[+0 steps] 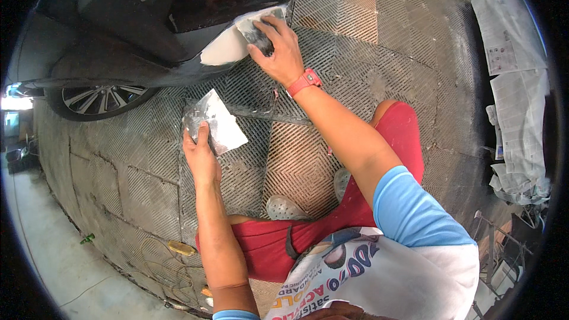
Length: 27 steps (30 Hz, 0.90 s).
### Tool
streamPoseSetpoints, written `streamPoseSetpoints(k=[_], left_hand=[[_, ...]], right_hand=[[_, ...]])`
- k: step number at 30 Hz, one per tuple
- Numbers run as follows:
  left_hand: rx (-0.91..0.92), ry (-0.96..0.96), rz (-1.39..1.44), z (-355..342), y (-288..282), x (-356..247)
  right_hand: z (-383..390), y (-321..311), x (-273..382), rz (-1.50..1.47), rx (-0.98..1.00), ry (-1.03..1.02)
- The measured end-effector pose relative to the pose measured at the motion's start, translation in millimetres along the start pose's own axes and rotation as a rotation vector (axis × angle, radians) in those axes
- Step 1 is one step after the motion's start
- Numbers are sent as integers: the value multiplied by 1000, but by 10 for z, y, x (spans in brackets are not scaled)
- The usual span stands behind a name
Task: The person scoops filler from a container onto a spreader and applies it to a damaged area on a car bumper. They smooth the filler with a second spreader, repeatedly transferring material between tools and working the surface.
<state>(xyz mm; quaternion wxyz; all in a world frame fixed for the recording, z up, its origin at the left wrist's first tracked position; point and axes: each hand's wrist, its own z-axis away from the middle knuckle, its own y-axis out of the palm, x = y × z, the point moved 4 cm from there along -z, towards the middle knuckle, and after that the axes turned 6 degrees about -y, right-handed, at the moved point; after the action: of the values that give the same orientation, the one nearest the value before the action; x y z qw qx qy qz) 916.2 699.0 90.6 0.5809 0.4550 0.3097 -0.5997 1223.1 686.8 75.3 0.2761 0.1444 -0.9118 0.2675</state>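
A smooth off-white patch of filler (225,47) covers part of the lower corner of the dark car bumper (178,53). My right hand (281,50), with a red watch on its wrist, grips a thin grey putty spreader (256,35) by its face. Its blade lies over the right part of the patch, and I cannot tell how firmly it touches. Lower and to the left, my left hand (203,148) pinches a flat square plate (216,121) between thumb and fingers. White and grey smears mark the plate, which is held tilted, apart from the car.
A car wheel (104,101) stands left of the patch on ribbed floor tiles (338,83). Paper sheeting (515,83) hangs along the right side, above a metal frame (504,249). A yellow cord (160,264) lies loosely at the lower left.
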Motion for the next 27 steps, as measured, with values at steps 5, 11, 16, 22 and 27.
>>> streamPoseSetpoints(k=[5,11,16,22,27], left_hand=[[38,15,0,3,-44,-19],[7,23,-12,32,-39,-43],[36,12,-26,22,-18,-35],[38,3,-36,39,35,-59],[40,17,-49,29,52,-49]], right_hand=[[-71,124,-69,9,-15,17],[-110,171,-96,-19,-9,29],[-84,106,-127,-49,60,17],[227,43,-80,-23,129,-9],[561,106,-148,-11,143,-5]])
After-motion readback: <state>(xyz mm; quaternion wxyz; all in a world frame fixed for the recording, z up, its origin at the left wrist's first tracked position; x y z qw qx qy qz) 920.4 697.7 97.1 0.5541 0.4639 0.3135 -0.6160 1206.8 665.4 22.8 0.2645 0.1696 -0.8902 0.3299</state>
